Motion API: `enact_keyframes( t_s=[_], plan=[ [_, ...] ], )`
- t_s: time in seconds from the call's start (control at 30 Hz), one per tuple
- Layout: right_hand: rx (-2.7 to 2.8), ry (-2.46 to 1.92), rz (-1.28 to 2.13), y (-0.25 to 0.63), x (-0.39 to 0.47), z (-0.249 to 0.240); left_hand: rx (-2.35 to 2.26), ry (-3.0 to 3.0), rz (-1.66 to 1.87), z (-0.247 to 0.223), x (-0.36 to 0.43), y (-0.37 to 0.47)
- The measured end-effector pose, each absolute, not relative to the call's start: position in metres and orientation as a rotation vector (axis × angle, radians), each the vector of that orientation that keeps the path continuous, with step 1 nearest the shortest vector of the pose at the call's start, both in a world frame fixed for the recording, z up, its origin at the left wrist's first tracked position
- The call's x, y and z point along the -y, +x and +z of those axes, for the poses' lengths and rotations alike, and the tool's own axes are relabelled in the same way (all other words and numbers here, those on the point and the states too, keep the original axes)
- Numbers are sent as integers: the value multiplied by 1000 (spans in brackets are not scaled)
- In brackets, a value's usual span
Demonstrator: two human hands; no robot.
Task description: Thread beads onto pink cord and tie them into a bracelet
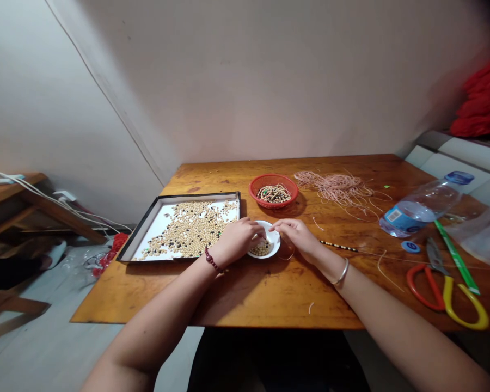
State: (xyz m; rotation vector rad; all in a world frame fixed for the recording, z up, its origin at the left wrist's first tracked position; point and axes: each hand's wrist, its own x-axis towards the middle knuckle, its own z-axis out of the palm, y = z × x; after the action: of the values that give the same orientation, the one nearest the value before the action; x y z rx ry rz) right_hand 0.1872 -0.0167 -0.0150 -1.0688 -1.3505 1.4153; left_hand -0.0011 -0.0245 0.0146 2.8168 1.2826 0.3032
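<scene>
My left hand (243, 238) reaches into a small white bowl (274, 246), fingertips bunched together at its inner side. What they pinch, if anything, is too small to make out. Cream and dark beads (261, 248) lie in the bottom of the bowl. At the bowl's right rim my right hand (296, 235) is closed, thumb and forefinger together on a thin cord (288, 256) that loops below the fingers. Beyond the right wrist lies a strung row of black and cream beads (338, 246), its cord trailing right.
A black-edged tray (124, 245) of loose beads sits left. Behind the bowl is a red basket (252, 190) with strung beads; pink cord (338, 188) is heaped beside it. To the right lie a tipped plastic bottle (416, 212), blue cap (410, 247), scissors (436, 272) and green strip (457, 258).
</scene>
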Motion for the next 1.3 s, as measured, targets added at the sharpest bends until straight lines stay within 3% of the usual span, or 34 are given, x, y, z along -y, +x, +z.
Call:
enact_keyframes(
  t_s=[0.43,0.83,1.3],
  plan=[
    [1533,-1212,1205,193,8,-22,-1237,2255,764,5,10,-4],
    [1497,-1098,1302,192,12,-18,-1167,2047,830,4,6,-4],
    [1611,-1105,1152,192,8,-23,-1161,2049,824,4,6,-3]
  ],
)
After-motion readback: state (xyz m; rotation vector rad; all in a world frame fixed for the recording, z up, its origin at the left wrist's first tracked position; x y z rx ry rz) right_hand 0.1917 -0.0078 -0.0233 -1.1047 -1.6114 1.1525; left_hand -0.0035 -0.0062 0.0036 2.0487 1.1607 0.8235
